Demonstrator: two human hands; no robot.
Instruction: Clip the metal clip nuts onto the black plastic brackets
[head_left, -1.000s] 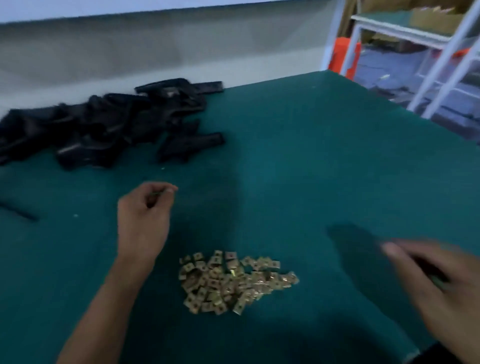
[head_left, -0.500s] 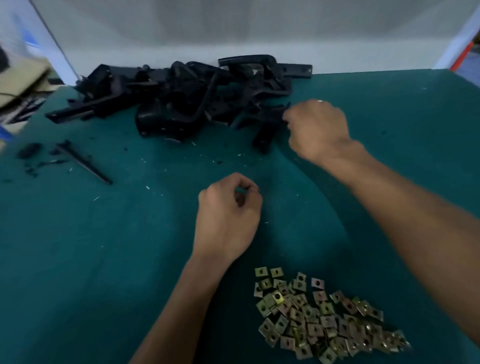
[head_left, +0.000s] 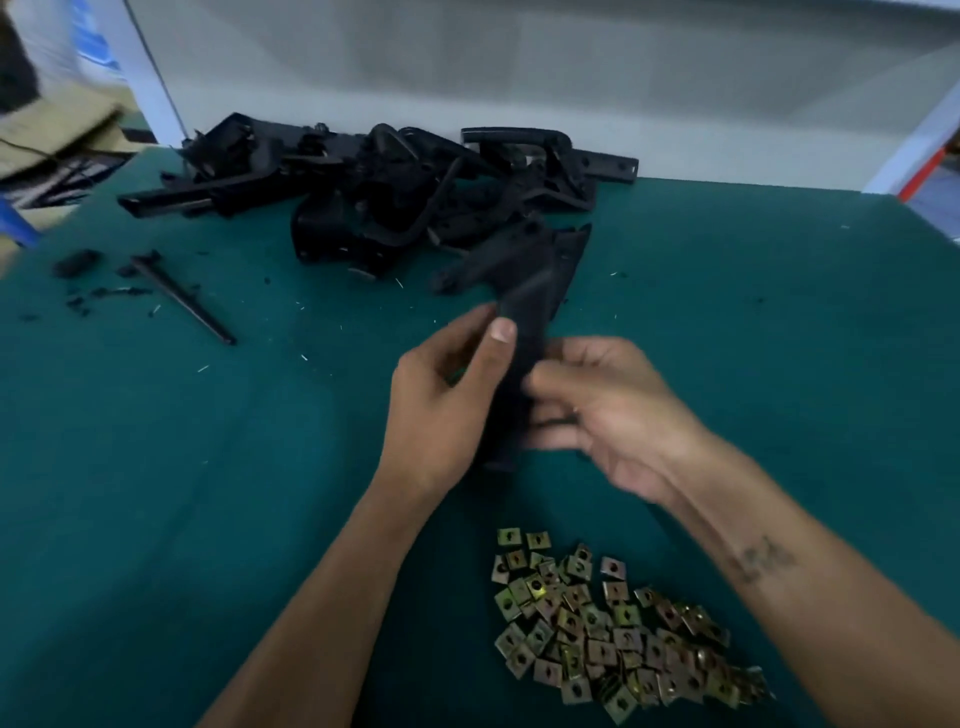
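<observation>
A long black plastic bracket (head_left: 524, 322) stands tilted above the green table, held between both hands near the middle of the view. My left hand (head_left: 441, 400) grips its left side, thumb pressed on the front face. My right hand (head_left: 608, 410) holds its right side, fingers curled behind the lower part. Whether a clip nut lies in my left hand is hidden. A heap of brass-coloured metal clip nuts (head_left: 613, 629) lies on the table below my right forearm. A pile of black brackets (head_left: 374, 187) sits at the back.
The green table (head_left: 156, 493) ends at a white wall behind the pile. A thin black rod (head_left: 182, 299) and small black scraps (head_left: 78, 262) lie at the left. Cardboard (head_left: 57, 130) sits beyond the table's far left corner.
My right hand has pulled one bracket off the pile toward me. My left hand has risen to meet it and now grips it too.
</observation>
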